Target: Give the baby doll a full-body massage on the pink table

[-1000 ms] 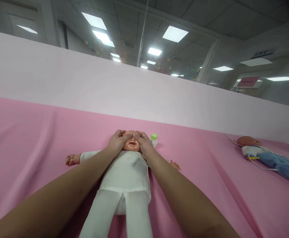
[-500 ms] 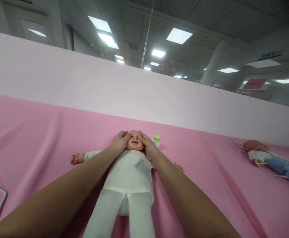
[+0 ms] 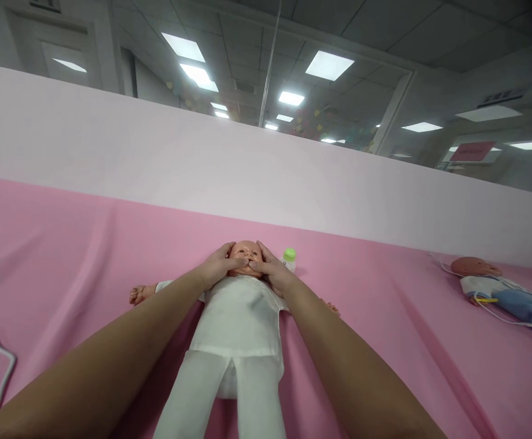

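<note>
white-clothed doll on pink cloth; green-capped bottle.

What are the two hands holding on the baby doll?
Both hands, left hand and right hand, cup the doll by its head, thumbs meeting over its mouth, fingers along its cheeks.

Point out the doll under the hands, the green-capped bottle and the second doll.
white-clothed doll [image 3: 237, 320], head view, on its white shirt front.
green-capped bottle [image 3: 289, 256], head view, on the green cap.
second doll [image 3: 473, 266], head view, on its bare head.
</note>
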The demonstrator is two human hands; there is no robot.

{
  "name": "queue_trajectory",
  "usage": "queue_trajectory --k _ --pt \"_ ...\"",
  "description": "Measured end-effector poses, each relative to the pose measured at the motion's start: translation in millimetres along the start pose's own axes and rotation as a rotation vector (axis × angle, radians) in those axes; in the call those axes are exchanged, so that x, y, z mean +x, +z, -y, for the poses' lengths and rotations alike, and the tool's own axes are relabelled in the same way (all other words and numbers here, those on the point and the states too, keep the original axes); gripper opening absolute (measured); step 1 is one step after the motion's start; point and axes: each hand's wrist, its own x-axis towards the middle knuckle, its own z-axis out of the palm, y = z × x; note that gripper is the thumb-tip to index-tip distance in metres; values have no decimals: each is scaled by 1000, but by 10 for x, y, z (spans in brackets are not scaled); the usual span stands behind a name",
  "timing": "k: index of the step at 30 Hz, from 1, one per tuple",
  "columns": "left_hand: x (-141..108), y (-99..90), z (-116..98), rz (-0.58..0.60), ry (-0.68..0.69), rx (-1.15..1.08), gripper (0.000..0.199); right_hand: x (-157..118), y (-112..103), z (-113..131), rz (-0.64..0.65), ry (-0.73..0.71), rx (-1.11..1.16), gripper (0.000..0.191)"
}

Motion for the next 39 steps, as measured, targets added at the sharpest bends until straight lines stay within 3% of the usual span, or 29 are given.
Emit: queue_trajectory --k 4,8,25,33,39 --pt "-26 9 0 49 35 -55 59 45 -25 -39 -26 -17 46 90" --pt "-23 18 43 9 55 -87 55 81 -23 -75 -62 -21 65 78" --pt "-28 21 64 -42 58 155 74 -14 16 -42 -4 -45 -50 105" --pt "-24 -2 76 -4 102 123 65 27 -20 -93 30 -78 -6 94" --pt "-16 30 65 23 105 -5 60 90 -37 -135 -31 -103 -6 86"
